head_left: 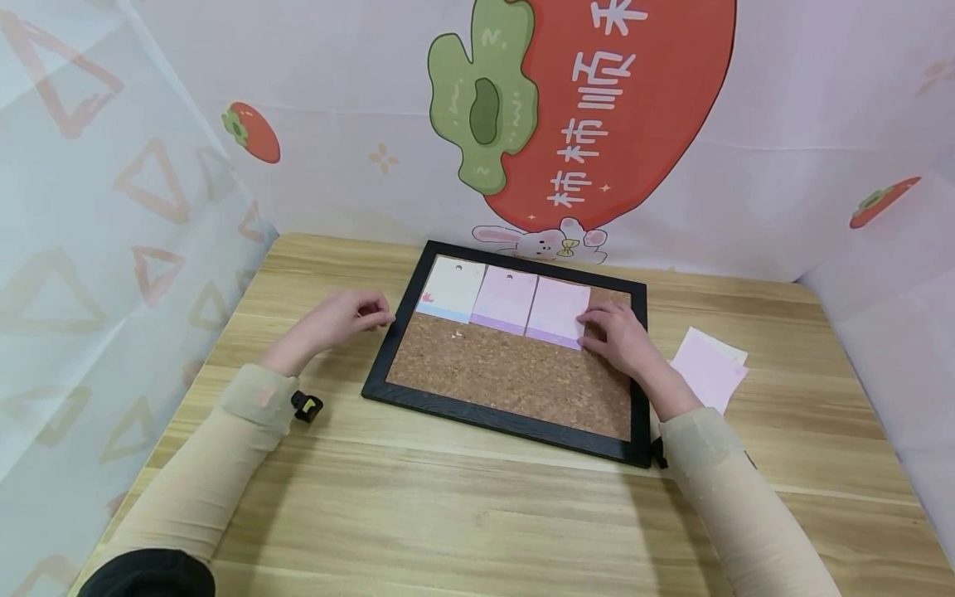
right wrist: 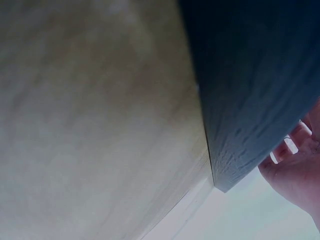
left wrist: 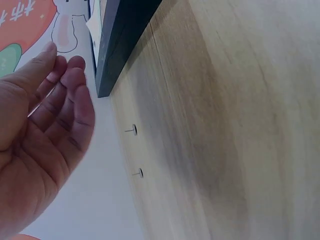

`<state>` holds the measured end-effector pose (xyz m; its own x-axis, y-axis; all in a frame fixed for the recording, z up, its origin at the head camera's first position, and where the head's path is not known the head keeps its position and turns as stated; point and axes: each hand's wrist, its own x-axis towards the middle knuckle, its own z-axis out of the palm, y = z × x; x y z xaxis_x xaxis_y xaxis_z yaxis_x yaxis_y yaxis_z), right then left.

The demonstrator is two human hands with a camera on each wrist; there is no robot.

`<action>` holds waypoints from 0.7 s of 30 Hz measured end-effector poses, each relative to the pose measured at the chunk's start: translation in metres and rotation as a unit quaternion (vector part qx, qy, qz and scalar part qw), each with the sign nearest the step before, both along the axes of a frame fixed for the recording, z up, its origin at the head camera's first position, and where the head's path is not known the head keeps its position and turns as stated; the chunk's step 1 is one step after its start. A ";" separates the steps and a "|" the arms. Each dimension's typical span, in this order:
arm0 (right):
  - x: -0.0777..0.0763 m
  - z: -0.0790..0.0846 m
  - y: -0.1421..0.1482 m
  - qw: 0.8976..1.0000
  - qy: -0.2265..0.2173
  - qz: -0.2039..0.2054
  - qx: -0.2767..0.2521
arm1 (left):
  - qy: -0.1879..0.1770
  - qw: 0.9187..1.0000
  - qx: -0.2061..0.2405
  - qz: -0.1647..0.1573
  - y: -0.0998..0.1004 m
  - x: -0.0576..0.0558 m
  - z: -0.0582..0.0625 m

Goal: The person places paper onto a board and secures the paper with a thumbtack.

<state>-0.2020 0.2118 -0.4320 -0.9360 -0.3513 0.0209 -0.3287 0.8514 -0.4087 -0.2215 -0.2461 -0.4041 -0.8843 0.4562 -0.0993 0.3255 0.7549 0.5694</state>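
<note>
My left hand [head_left: 346, 319] hovers beside the left edge of a black-framed corkboard [head_left: 507, 377]. Its fingers are loosely curled with nothing between them, as the left wrist view also shows. Three note cards lie in a row along the board's top: a white card [head_left: 451, 288], a pink card [head_left: 504, 298] and another pink card [head_left: 558, 308] on the right. With thumb and fingertips, my right hand [head_left: 621, 336] holds the right edge of that last card. In the right wrist view the frame [right wrist: 265, 95] hides the fingertips.
More loose cards [head_left: 709, 373], pink and white, lie on the wooden table [head_left: 462, 514] right of the board. In the left wrist view, two thumbtacks, one nearer the frame [left wrist: 133, 130] and another beyond it [left wrist: 139, 173], lie near the table's edge. A printed cloth backdrop [head_left: 336, 166] rises behind.
</note>
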 end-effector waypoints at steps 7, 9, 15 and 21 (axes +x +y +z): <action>0.000 -0.001 0.000 1.000 -0.006 -0.006 0.001 | 0.013 1.000 0.001 -0.005 0.008 -0.001 0.002; -0.001 -0.001 0.000 1.000 -0.007 -0.007 0.001 | 0.015 1.000 0.003 -0.006 0.010 -0.001 0.003; -0.001 -0.001 0.000 1.000 -0.007 -0.006 0.000 | -0.001 0.999 0.031 -0.010 0.017 -0.003 0.002; -0.001 -0.001 0.000 1.000 -0.011 -0.008 0.002 | -0.047 0.997 0.057 -0.010 0.028 -0.004 0.005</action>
<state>-0.2031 0.2117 -0.4325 -0.9420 -0.3357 -0.0004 -0.3058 0.8584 -0.4120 -0.2252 -0.2182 -0.3991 -0.8640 0.4872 -0.1273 0.2813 0.6766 0.6805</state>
